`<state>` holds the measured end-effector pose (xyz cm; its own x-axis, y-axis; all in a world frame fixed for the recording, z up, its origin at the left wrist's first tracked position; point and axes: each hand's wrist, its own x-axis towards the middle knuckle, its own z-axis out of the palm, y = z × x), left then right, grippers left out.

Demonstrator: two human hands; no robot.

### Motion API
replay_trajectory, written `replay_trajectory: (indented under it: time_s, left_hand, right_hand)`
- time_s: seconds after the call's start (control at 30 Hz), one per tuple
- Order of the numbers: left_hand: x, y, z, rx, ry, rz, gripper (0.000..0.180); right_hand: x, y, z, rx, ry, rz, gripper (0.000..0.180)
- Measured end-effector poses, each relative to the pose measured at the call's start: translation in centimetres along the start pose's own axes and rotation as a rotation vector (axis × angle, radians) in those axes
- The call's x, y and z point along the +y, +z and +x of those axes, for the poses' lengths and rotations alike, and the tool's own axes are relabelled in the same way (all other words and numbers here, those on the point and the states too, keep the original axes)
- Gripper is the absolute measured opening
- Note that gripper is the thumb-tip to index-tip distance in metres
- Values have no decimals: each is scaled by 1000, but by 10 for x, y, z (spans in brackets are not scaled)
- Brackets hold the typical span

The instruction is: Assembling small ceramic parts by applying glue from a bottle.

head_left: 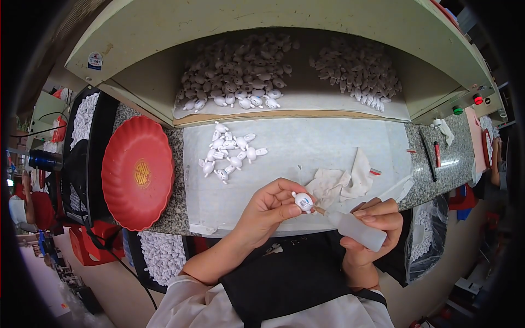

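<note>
My left hand (273, 206) pinches a small white round figurine part (303, 202) with ear-like bumps and a grey-blue printed mark. In my right hand (377, 224) is a translucent white squeeze bottle (362, 232), tilted so its narrow tip points left at the figurine part. The tip is close to the part's right side; I cannot tell if they touch. Behind the hands, a crumpled white cloth (342, 180) lies on the white sheet (295, 145). Left of it is a loose group of white figurine parts (229, 145), some with dark markings.
A red scalloped tray (117, 180) stands at the left. Under the grey-green hood (284, 15) are two heaps of white parts (235, 71) (358, 74). A black stick-like tool (428, 156) and a red marker-like stick (437, 154) lie on the speckled counter at right. Bins of white pieces (163, 254) flank me.
</note>
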<state>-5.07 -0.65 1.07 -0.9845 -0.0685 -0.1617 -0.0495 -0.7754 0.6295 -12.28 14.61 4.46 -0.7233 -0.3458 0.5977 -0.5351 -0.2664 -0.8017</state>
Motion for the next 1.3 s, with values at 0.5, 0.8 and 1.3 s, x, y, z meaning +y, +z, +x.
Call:
replay_trajectory:
  time_s: [0.5, 0.8, 1.3]
  left_hand:
    - [-2, -4, -1, -6, 0, 0, 26]
    - [-4, -7, -1, 1, 8, 16, 25]
    - [-5, -5, 0, 67, 45, 61, 24]
  right_hand:
    - [-2, 4, -4, -20, 15, -24, 42]
    - [0, 3, -5, -18, -16, -33, 44]
    - [1, 5, -8, -14, -16, -101, 43]
